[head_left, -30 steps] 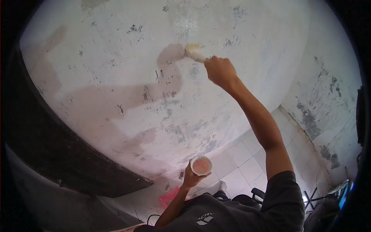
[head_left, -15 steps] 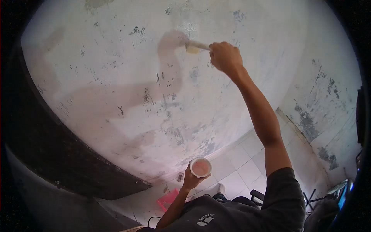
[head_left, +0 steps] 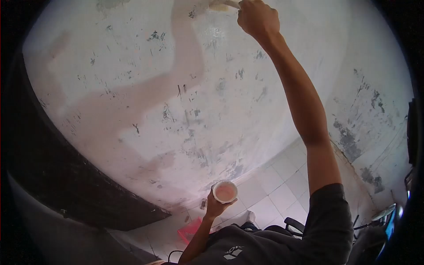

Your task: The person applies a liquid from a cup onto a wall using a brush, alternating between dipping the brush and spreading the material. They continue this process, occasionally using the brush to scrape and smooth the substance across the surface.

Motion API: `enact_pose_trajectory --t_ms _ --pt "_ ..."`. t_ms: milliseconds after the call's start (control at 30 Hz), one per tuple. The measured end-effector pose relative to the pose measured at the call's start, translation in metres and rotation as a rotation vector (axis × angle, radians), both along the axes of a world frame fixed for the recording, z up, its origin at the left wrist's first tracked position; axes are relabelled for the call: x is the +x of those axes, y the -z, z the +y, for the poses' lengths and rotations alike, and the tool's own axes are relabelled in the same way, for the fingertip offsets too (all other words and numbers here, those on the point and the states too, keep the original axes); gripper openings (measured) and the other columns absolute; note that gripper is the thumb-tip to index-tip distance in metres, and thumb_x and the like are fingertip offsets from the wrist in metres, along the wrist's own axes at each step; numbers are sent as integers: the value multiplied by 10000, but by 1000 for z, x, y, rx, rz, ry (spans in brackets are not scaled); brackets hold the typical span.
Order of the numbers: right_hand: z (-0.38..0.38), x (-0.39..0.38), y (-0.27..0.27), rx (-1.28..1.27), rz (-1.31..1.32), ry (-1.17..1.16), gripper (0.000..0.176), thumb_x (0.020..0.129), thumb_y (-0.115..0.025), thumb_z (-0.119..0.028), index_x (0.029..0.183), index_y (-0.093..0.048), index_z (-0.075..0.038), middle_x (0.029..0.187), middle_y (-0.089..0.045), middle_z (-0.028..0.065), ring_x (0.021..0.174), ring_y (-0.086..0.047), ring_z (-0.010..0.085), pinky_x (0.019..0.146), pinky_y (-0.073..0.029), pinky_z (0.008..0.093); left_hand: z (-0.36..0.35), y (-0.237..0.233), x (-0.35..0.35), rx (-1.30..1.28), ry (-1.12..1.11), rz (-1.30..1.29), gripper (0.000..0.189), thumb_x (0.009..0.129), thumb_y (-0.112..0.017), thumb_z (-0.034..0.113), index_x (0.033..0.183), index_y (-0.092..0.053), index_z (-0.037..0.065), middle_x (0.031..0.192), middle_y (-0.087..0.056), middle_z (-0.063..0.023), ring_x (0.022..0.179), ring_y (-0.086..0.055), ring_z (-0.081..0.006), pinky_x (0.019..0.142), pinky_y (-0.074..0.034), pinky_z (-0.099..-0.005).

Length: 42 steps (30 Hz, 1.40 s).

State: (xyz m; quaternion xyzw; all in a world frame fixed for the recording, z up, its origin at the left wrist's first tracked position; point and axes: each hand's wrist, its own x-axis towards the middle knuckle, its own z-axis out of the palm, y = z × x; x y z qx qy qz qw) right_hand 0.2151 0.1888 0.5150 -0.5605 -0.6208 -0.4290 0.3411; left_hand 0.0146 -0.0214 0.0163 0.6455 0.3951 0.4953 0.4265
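My right hand (head_left: 259,18) is raised near the top of the view, closed around the handle of a paintbrush (head_left: 219,7). The brush's pale yellowish bristles lie at the white wall (head_left: 145,57), which has dark scuffs and peeled patches. Low in front of my body, my left hand (head_left: 215,205) is wrapped round a white cup (head_left: 225,192) with pinkish liquid inside. The cup is held upright, its opening facing me. A shadow of an arm falls across the wall, left of the brush.
A dark panel (head_left: 66,172) runs along the left. Pale floor tiles (head_left: 267,207) lie below, with a pink basket or tray (head_left: 190,229) beside my left arm. At the lower right stand a black chair part (head_left: 295,226) and a lit screen (head_left: 390,223). Another scuffed wall (head_left: 353,141) meets at right.
My right hand has moved up the wall with the brush, and its shadow has shifted up as well. My left hand and the cup stay nearly in place.
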Motion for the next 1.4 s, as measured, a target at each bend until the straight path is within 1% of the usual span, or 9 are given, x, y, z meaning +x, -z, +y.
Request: enact_pose_trajectory --t_ms 100,200,267,333,567,633,900,1000,1400 --pt "-15 -3 -3 -31 100 23 162 847 -555 -101 825 -681 -1 789 -691 216 716 -699 376 637 -562 475 3 4 -2 9 -12 3 765 623 -953 158 1228 -506 17 1117 -649 -100 1035 -636 -204 916 -528 -354" --pt "-12 -1 -1 111 189 -33 170 875 -543 -110 872 -679 -6 814 -695 217 721 -699 374 634 -563 472 7 13 -7 -2 -30 -33 769 621 -954 162 1228 -506 15 1118 -649 -102 1031 -638 -209 918 -527 -359" --pt "-11 -3 3 -10 62 -22 167 823 -563 -84 916 -692 -33 865 -705 193 796 -710 363 716 -564 474 9 16 -9 0 -35 -40 771 620 -954 161 1229 -506 14 1119 -648 -103 1027 -640 -212 918 -528 -361" --pt "-2 -2 21 -123 21 -61 220 896 -508 -134 969 -683 -21 864 -693 214 795 -686 415 743 -554 507 11 12 -11 51 -96 1 782 606 -961 220 1216 -518 12 1099 -667 -136 994 -666 -266 879 -541 -385" --pt "-9 -3 84 -331 -87 -86 160 848 -546 -53 917 -664 30 801 -679 220 686 -685 394 635 -562 486 16 18 -11 4 -42 -31 768 617 -955 168 1223 -508 14 1117 -656 -116 1031 -643 -217 922 -527 -369" --pt "-19 -1 95 -444 -125 -66 107 809 -581 -49 796 -682 -16 788 -689 176 706 -702 344 620 -574 439 13 4 -8 -3 -46 14 758 617 -955 165 1215 -514 15 1101 -661 -112 1028 -643 -214 922 -528 -369" --pt "-43 29 101 -651 -154 18 128 764 -610 -51 862 -688 -26 820 -692 176 742 -697 353 633 -550 443 14 7 -2 12 -17 -32 752 607 -960 170 1201 -524 17 1096 -662 -112 1021 -649 -219 910 -531 -367" --pt "-28 27 99 -419 9 24 136 779 -597 -67 876 -687 -32 832 -691 177 738 -692 358 646 -546 455 16 15 -2 26 -14 -12 759 602 -962 177 1201 -525 16 1098 -665 -115 1019 -653 -224 902 -533 -371" --pt "26 24 60 -101 240 37 195 872 -569 -203 932 -704 -77 822 -699 173 763 -682 372 687 -537 489 23 2 -11 26 -61 -37 738 616 -954 170 1196 -524 17 1099 -663 -110 1018 -654 -218 891 -540 -370"
